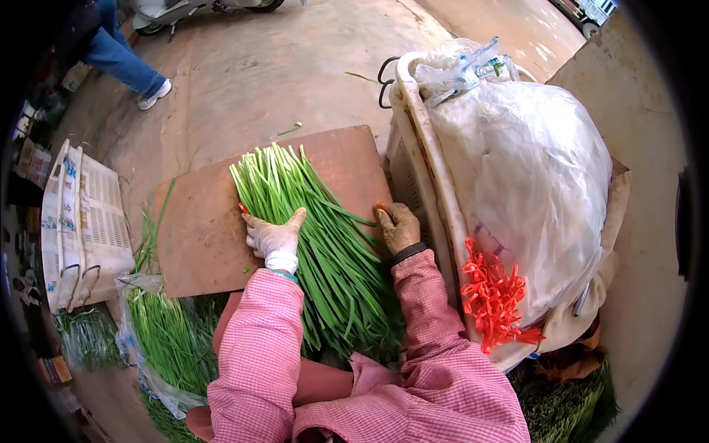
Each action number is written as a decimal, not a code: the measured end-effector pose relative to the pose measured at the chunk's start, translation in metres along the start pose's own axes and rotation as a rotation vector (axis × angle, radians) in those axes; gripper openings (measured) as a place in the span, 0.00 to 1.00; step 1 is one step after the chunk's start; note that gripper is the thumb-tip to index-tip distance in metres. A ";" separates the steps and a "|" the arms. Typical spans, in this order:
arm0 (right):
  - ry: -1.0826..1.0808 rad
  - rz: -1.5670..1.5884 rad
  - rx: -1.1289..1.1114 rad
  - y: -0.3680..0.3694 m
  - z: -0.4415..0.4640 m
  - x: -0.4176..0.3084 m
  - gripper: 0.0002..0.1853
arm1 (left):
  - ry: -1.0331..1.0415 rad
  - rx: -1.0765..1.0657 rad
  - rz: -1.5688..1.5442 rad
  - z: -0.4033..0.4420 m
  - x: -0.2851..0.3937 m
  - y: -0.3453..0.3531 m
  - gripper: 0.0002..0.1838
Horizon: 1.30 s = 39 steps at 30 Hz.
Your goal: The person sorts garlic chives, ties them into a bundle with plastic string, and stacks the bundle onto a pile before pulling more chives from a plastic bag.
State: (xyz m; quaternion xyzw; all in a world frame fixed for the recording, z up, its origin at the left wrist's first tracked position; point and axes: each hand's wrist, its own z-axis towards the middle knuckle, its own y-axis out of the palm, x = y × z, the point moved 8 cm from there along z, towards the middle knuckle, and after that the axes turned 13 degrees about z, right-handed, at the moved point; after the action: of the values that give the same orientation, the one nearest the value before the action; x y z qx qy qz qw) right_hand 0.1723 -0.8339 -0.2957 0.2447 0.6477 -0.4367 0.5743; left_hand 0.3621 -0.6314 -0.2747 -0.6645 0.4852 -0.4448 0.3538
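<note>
A large bunch of garlic chives (325, 251) lies across a brown board (199, 214), pale stem ends pointing away from me. My left hand (273, 238), in a white glove, is closed on the bunch's left side, with its thumb over the stems. A small red bit (243, 207) shows by its fingertips; it looks like part of a tie. My right hand (399, 227) is at the board's right edge, just beside the leaves. Its fingers are curled together with an orange-red spot at the tips, and what they hold is hidden.
At right, a large basket (413, 111) holds a plastic-covered heap (524, 177), with red ties (493, 299) on its near side. A white crate (100, 207) and bagged greens (166, 332) stand left. Beyond are a person's leg (122, 63) and a scooter (166, 11).
</note>
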 end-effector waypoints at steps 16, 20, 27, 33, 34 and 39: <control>0.060 -0.586 -0.299 0.174 -0.062 -0.083 0.27 | 0.280 -0.624 -0.833 0.004 0.011 0.016 0.64; 0.014 -0.576 -0.426 0.164 -0.064 -0.088 0.27 | 0.187 -0.087 -0.468 0.056 -0.017 0.028 0.62; -0.070 -0.178 -0.237 0.049 -0.014 -0.086 0.16 | -0.045 -0.004 -0.098 0.014 -0.012 -0.005 0.63; 0.081 0.105 -0.020 0.023 0.036 0.003 0.10 | -0.034 -0.017 -0.198 0.007 -0.008 -0.014 0.62; 0.079 0.102 -0.027 0.025 0.039 0.003 0.10 | -0.050 -0.030 -0.181 0.007 -0.009 -0.013 0.62; -0.030 -0.423 -0.282 0.050 0.042 -0.035 0.11 | -0.074 -0.044 -0.084 0.010 -0.011 -0.008 0.62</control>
State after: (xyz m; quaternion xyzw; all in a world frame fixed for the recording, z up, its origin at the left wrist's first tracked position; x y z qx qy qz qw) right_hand 0.2431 -0.8386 -0.2747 0.0149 0.7305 -0.4560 0.5081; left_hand 0.3722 -0.6180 -0.2735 -0.7082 0.4530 -0.4234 0.3377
